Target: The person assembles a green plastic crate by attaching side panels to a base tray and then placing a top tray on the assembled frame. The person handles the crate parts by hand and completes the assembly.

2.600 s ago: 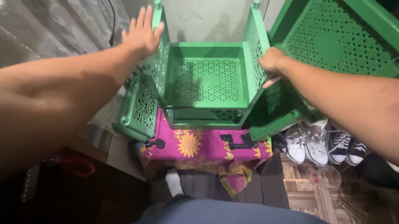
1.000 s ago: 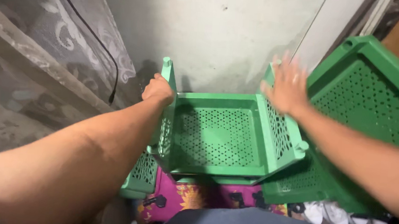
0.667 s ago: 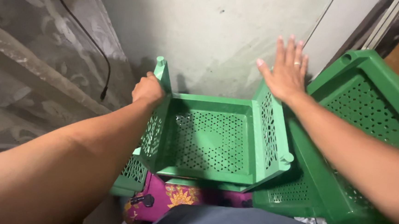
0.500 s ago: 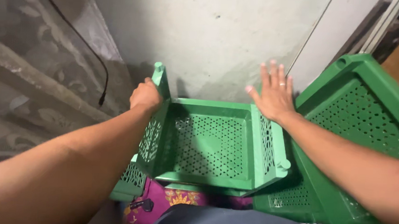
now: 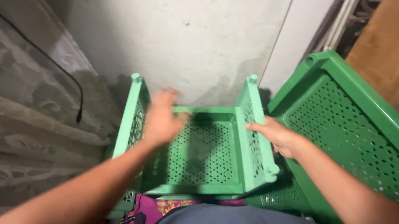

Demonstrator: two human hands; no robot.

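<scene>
Perforated green plastic crate [image 5: 206,149], right hand [image 5: 276,136] gripping wall, left hand [image 5: 162,119] blurred, apparently inside.

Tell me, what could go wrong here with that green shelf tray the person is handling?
The left hand is blurred and over the light green tray, so only the right hand seems to steady it, on a side panel; it might tip. The tray stands close beside a larger dark green crate, where fingers could get pinched.

Right hand [image 5: 278,137] on green crate [image 5: 206,154]
</scene>
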